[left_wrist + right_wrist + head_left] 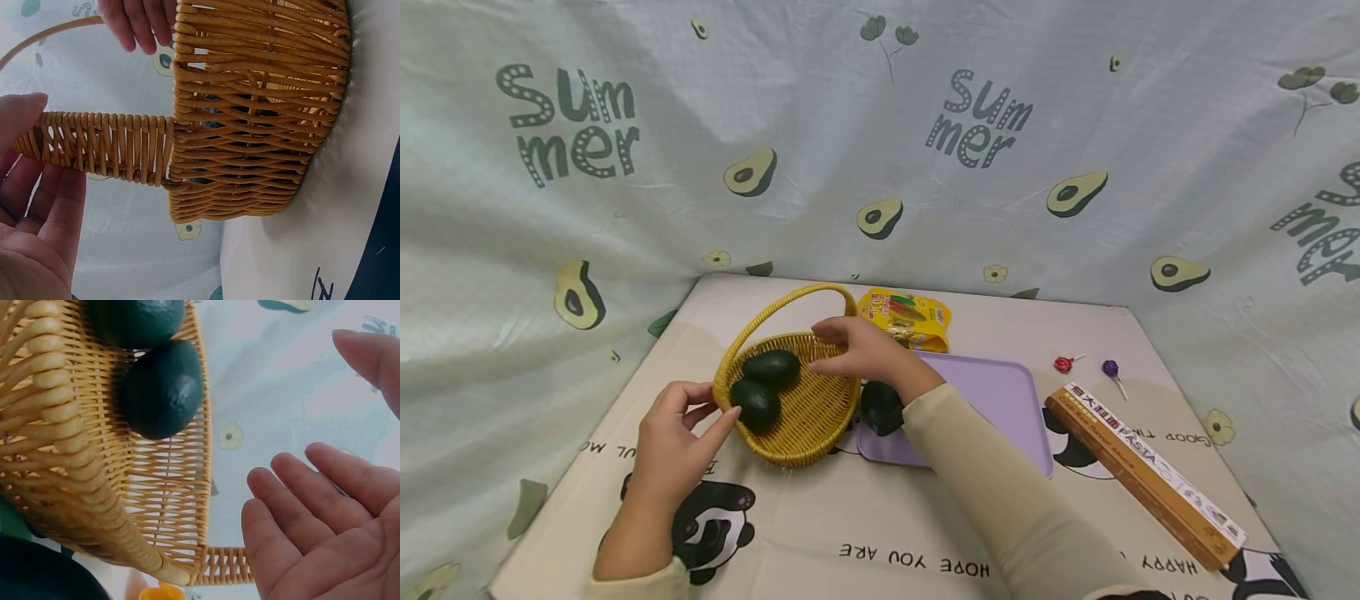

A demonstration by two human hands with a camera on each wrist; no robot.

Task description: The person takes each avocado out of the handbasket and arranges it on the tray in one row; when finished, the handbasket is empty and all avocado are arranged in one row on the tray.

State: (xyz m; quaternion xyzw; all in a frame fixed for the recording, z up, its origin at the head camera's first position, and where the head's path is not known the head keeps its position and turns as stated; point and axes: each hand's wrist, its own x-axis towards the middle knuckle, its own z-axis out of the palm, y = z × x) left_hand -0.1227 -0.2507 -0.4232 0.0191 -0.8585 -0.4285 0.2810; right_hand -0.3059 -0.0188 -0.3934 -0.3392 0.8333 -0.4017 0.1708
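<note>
Maybe the basket [808, 425] could tip, because the left grip [673, 442] pinches its handle [724, 379] low down on just one side. Both dark green fruits [771, 369] lie inside the basket, close to the left grip, so a hard tug there might make them roll. The right grip [868, 354] has loose, spread fingers and holds nothing; it is over the basket's far right side, and a quick swing could bump the rim. Another dark green lump [880, 407] sits on the purple tray [1003, 392], nearer the person than the right grip, and the right sleeve [1000, 500] looks close enough to knock it. As for pose, the left arm comes up with its thumb and fingers round the handle. The right arm slants across over the tray, fingers pointing left, palm toward the fruits.
</note>
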